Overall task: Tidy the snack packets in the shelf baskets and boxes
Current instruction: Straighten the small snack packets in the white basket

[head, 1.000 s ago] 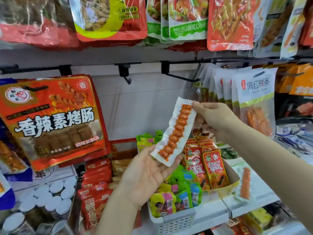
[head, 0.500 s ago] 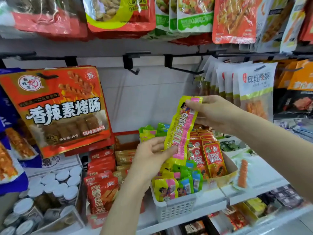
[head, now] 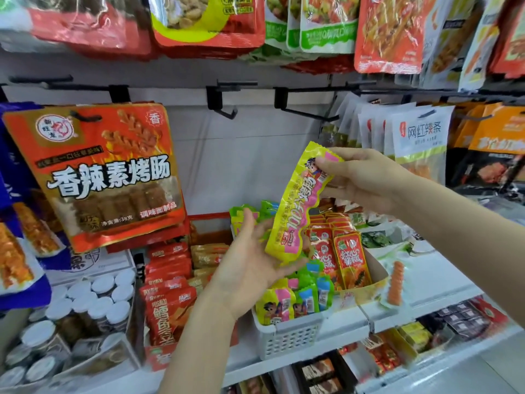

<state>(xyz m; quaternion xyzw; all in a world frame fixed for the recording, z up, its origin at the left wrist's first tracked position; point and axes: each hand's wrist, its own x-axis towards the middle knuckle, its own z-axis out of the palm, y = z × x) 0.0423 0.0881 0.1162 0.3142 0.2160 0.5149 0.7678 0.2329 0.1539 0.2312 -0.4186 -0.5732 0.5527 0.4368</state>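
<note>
Two hands hold one long yellow-and-pink snack packet [head: 299,206] above the white basket [head: 287,336] of matching packets, likely its home. Right hand [head: 366,180] pinches its top; flat, open left hand [head: 252,265] props its bottom.

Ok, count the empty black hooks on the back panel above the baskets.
2: a short hook just left of centre, and a longer hook to its right, reaching toward the white bags. More may be hidden behind hanging packets.
</note>
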